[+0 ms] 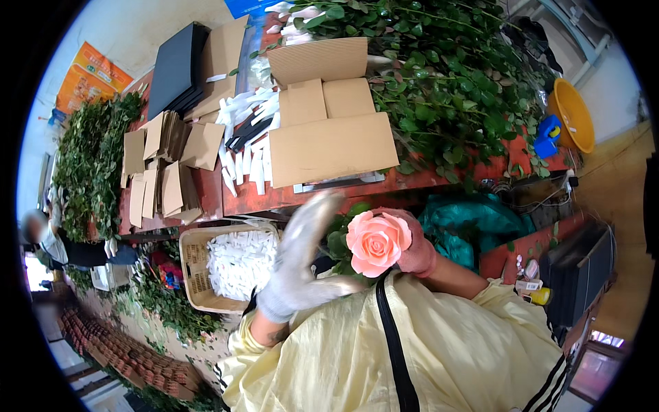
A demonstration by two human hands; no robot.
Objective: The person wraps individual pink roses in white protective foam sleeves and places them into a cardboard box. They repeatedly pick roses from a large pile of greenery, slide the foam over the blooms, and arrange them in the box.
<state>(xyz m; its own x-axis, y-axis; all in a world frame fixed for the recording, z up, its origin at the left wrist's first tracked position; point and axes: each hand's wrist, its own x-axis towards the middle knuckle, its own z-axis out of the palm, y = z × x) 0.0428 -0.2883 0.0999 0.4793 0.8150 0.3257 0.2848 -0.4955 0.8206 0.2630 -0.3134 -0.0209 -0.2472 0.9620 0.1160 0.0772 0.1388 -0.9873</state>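
A pink rose (377, 243) in full bloom faces up in front of my chest, with some of its green leaves just to the left of the bloom. My right hand (416, 244), in a reddish knit glove, is closed behind the flower; its fingers are largely hidden by the petals. To the left of the rose, my left hand (304, 260) wears a whitish glove, blurred by motion, with thumb and fingers spread and nothing between them. Beyond both hands, a cardboard sheet (333, 149) lies at the front edge of the red table (412, 179).
White foam sleeves (257, 167) and folded cardboard pieces (177, 190) lie on the table's left part. Leafy rose stems (448, 103) cover its right part. A basket (195, 278) of white pieces stands below at left. Another person (56, 247) is at the far left.
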